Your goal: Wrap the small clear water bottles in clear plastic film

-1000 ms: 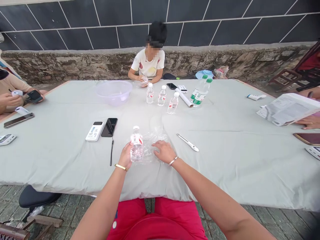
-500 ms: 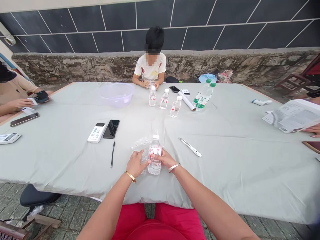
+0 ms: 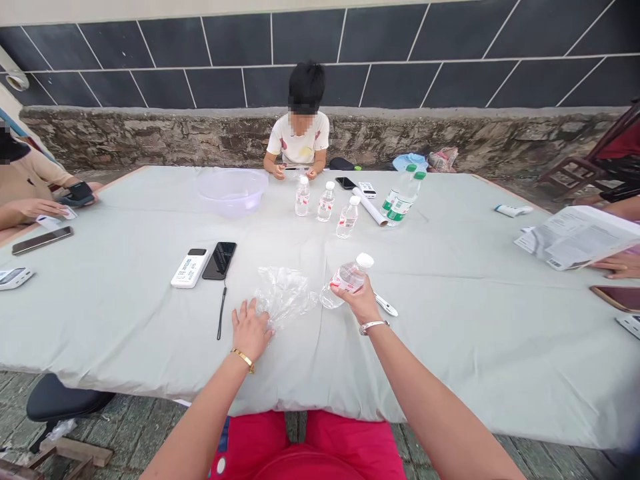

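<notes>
My right hand [image 3: 361, 301] grips a small clear water bottle [image 3: 346, 279] with a white cap and red label, lifted off the cloth and tilted to the right. My left hand [image 3: 250, 329] lies flat with spread fingers on the near corner of a crumpled clear plastic bag [image 3: 284, 296] that rests on the pale green tablecloth [image 3: 475, 320]. A white pen-like thermometer [image 3: 386, 305] lies just right of my right hand.
A white remote [image 3: 189, 267] and black phone [image 3: 219, 259] lie to the left. Three small bottles [image 3: 325, 201], a paper roll [image 3: 369, 205], two green-labelled bottles [image 3: 400, 197] and a clear basin [image 3: 233, 191] stand farther back. A person sits opposite; other people's hands hold items at both sides.
The bottle passed from my left hand to my right, which has lifted and tilted it to the right. My left hand now presses the plastic bag.
</notes>
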